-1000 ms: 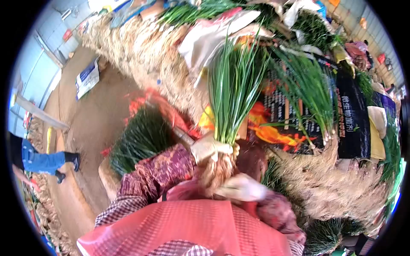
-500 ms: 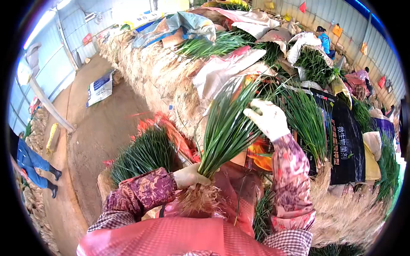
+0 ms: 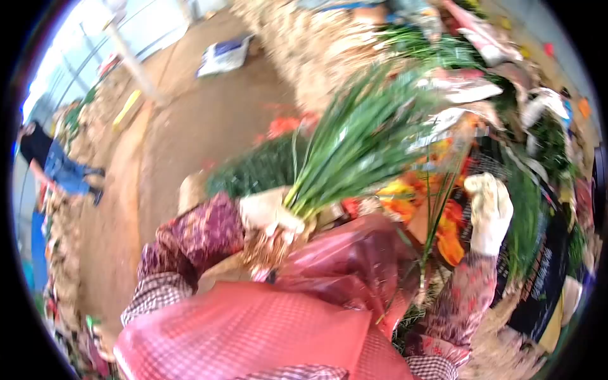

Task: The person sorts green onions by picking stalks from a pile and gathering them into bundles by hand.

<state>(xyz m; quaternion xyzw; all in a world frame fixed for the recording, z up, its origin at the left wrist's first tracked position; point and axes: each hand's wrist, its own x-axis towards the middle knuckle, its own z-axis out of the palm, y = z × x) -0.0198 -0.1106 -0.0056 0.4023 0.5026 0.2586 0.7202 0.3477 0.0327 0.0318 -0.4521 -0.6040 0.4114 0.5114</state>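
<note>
My left hand (image 3: 273, 210), in a pale glove, is closed around the lower stems of a bunch of chives (image 3: 361, 142). The long flat green leaves fan up and right, and the brown roots (image 3: 269, 250) hang below my fist. My right hand (image 3: 491, 212), also gloved, is off to the right, with its fingers loosely bent and nothing visible in them. A few loose chive stalks (image 3: 436, 221) stand just left of it, slightly apart, blurred by motion. A red plastic apron (image 3: 253, 323) covers my lap.
A dark green heap of chives (image 3: 256, 168) lies behind my left hand. To the right, more chives (image 3: 524, 218) rest by a black printed sack (image 3: 538, 291). A white-and-blue sack (image 3: 223, 57) lies on the floor. A person (image 3: 57, 158) walks at far left.
My view has swung, shifting the scene rightward and blurring it. My right hand has moved away from the bunch's leaves, down and right. Loose stalks now show between the hands; the left keeps its grip.
</note>
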